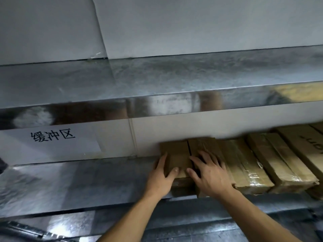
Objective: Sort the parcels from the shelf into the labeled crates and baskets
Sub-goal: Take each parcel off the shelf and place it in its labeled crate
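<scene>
A row of brown cardboard parcels lies on a metal shelf (pixel 73 182) at the right. The leftmost parcel (pixel 176 154) is a long narrow box. My left hand (pixel 161 179) grips its left side, thumb on top. My right hand (pixel 209 173) lies flat with spread fingers on the neighbouring parcel (pixel 204 145), thumb at the gap between the two boxes. Further right lie taped parcels (pixel 244 163) and a larger carton (pixel 300 149).
A white paper label with black Chinese characters (pixel 52 137) hangs on the white back wall at the left. An upper metal shelf (pixel 157 79) overhangs closely. The shelf's front edge (pixel 104 206) runs below my wrists. A dark cable (pixel 26 231) lies at bottom left.
</scene>
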`<state>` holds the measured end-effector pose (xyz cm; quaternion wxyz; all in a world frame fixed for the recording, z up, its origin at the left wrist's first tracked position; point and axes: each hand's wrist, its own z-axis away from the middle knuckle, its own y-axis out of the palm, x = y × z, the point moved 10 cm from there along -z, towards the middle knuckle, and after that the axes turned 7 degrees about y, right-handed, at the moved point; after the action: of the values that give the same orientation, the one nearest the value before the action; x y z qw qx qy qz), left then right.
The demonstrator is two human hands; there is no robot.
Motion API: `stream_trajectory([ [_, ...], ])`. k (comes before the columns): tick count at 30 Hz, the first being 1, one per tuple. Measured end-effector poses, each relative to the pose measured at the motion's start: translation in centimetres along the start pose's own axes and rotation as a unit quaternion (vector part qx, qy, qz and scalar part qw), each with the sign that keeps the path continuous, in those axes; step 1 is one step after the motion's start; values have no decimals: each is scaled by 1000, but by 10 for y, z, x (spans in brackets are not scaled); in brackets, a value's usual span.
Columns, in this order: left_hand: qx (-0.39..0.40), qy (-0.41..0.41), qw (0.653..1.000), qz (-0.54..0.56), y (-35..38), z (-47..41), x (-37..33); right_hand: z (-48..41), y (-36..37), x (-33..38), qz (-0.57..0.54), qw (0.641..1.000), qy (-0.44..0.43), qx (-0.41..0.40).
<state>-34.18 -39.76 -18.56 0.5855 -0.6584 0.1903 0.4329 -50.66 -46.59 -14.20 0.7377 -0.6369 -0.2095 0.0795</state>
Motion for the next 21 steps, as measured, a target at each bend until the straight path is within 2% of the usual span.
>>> stream_trajectory([
  [7,-59,-58,989,126,-11,15,2,0,-4,7,-30,999,-21,6],
  [10,-110,-61,978,169,-25,31,-1,10,-18,22,-61,996,-66,-15],
  [15,-189,14,962,197,-47,62,-37,27,-45,35,-250,964,-95,-13],
  [18,-239,59,935,256,-55,81,-58,38,-63,31,-344,934,-88,-32],
  [21,-283,83,903,311,-60,98,-64,52,-77,25,-387,915,-93,-61],
])
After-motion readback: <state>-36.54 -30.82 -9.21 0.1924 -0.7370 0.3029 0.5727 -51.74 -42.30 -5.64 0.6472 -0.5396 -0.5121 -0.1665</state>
